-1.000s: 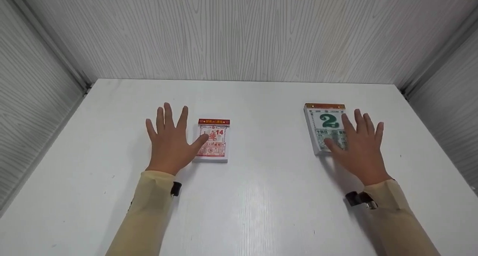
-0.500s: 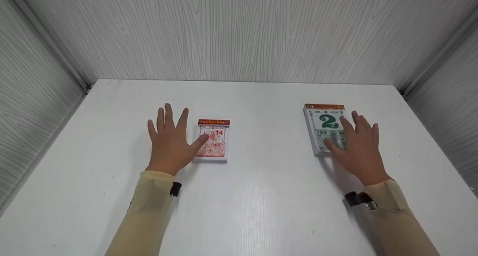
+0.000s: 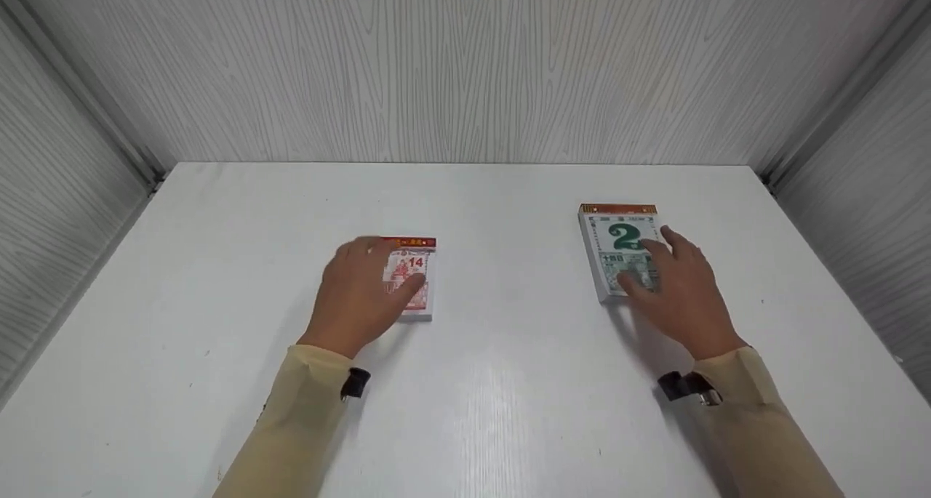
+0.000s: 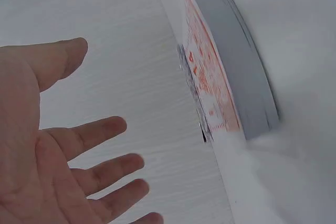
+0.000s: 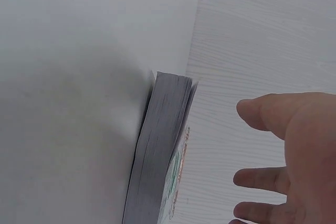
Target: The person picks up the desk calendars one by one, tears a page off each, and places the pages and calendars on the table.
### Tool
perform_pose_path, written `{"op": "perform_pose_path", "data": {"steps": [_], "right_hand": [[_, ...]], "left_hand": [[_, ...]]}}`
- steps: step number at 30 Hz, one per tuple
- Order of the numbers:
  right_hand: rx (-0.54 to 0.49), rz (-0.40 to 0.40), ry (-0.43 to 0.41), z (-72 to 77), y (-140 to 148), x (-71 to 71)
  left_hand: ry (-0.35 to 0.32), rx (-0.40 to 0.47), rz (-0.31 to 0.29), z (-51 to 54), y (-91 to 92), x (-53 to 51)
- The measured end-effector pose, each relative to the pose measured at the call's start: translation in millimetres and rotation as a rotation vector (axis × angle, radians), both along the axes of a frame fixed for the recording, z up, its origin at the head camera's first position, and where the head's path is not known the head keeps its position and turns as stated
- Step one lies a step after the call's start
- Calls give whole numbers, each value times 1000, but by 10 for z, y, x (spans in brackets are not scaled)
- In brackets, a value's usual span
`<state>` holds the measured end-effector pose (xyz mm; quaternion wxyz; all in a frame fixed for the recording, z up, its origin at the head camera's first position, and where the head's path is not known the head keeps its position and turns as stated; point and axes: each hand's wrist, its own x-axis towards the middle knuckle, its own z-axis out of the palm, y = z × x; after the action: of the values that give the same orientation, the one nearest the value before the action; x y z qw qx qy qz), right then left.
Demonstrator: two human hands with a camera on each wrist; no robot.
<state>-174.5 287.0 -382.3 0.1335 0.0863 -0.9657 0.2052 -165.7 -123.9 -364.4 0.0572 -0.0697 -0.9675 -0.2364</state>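
Observation:
A small tear-off calendar (image 3: 409, 261) with a red header and a red 14 lies left of centre on the white table (image 3: 502, 382). My left hand (image 3: 353, 294) hovers over its left side, fingers bent forward and thumb apart; it hides part of the page. In the left wrist view a gap separates the fingers from the calendar's thick page block (image 4: 236, 66). Farther right lies a larger tear-off calendar (image 3: 614, 236) with a green 2. Above its right edge is my right hand (image 3: 684, 302), fingers loosely bent, holding nothing; the right wrist view shows its page block (image 5: 160, 129) apart from the fingers.
A wood-grain back panel (image 3: 465, 69) rises behind the table's far edge. Similar side panels stand at the left (image 3: 58, 193) and right (image 3: 873, 163). Both forearms wear beige sleeves with a dark wrist device.
My left hand has moved right over the red calendar, and its spread fingers have bent. The right hand's fingers have curled slightly. The whole head view has shifted a little; both calendars lie in place.

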Motion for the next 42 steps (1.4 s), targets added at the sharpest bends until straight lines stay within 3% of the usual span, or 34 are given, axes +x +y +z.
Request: {"op": "perform_pose_path", "data": {"steps": [6,15,23,34,42], "right_hand": [[9,9,-22,-18,-20,10],[22,11,-47,13,-6,9],[41,5,-52,0,-27,16],[47,8,-63,-23,-12,7],[47,7,-76,-33,-11,-3]], "left_hand": [[-55,-71,-62,-166,347,88],[-30,-179,55,-228,595,-19],[-72,-178,114,-283,569,-89],[-117,-155,121,-296,514,-109],[-109,-168,126,-286,347,-118]]}}
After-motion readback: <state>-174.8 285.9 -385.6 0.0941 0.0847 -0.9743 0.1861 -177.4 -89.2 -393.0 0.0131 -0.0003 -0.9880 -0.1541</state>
